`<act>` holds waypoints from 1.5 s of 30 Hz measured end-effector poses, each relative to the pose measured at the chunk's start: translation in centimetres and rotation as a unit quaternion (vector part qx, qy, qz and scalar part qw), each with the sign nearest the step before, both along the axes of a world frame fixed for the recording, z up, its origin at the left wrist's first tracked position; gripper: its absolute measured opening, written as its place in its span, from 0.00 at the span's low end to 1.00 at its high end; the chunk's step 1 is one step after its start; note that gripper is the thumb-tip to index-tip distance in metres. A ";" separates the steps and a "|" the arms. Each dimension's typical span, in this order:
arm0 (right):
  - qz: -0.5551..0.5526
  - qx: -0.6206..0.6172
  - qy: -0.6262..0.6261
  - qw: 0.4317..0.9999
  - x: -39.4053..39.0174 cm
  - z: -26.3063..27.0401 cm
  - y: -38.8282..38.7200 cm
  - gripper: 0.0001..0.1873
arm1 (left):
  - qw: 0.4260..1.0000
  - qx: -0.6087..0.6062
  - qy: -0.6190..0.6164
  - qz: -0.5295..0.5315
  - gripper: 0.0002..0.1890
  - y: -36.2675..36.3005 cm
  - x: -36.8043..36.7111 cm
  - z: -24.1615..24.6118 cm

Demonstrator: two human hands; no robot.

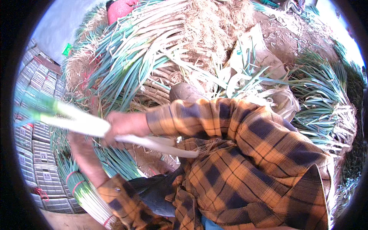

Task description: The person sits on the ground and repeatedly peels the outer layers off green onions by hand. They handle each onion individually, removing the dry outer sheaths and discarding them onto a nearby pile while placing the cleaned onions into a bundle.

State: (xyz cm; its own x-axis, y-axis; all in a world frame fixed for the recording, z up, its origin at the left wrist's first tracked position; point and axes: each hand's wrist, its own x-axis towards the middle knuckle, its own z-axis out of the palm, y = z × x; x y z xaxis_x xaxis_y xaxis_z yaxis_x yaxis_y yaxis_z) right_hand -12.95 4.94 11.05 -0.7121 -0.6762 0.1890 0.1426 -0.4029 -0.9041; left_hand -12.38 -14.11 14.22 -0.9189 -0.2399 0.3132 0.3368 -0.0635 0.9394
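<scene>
My right hand, blurred by motion, reaches across my body and is closed around a long green onion stalk. The stalk's rooted end points right, against my plaid shirt. Left of that hand is a thick white shaft with streaked green leaves; whether it belongs to the same stalk is unclear. My left hand is just below this shaft, its fingers blurred and partly hidden, so its grip cannot be made out. Below my left forearm lies a bundle of green onions tied with red bands.
A big heap of untrimmed green onions lies ahead, roots to the right. More green onions are piled at right, near a pale sack. Plastic crates line the left side. Part of a person in pink shows beyond the heap.
</scene>
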 end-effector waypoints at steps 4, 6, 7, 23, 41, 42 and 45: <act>-0.106 -0.064 -0.019 0.992 -6.3 -0.9 1.3 0.18 | 0.962 -0.156 -0.098 -0.201 0.24 2.7 -2.4 -15.2; -0.129 -0.094 -0.064 0.985 -6.9 -2.3 3.0 0.13 | 0.935 0.195 -0.187 -0.228 0.23 12.1 5.7 -11.9; -0.119 -0.097 -0.075 0.985 -7.5 -4.1 3.0 0.14 | 0.939 0.194 -0.203 -0.199 0.21 12.9 7.2 -10.7; -0.150 -0.023 -0.192 0.970 -8.4 -13.1 2.1 0.13 | 0.884 0.079 -0.421 -0.188 0.23 6.8 16.5 -13.8; -0.039 0.077 0.070 0.994 2.3 -0.5 -10.9 0.17 | 0.978 0.088 -0.184 0.048 0.18 6.2 18.7 -14.7; -0.002 0.077 0.022 0.997 3.6 2.1 -11.0 0.14 | 0.973 0.088 -0.204 0.066 0.19 4.9 18.8 -14.3; 0.037 0.083 0.283 0.955 2.3 -1.3 -12.4 0.20 | 0.965 0.119 -0.181 0.145 0.15 -0.4 19.3 -11.1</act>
State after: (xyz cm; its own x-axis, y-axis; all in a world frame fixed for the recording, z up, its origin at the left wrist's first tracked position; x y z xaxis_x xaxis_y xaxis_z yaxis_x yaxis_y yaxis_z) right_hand -10.62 -7.43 9.72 -0.4770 -0.7751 0.4143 -0.3646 -0.2544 -0.8958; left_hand 6.87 -14.50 3.11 -0.8413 -0.5290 -0.1118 0.0253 -0.2449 0.9692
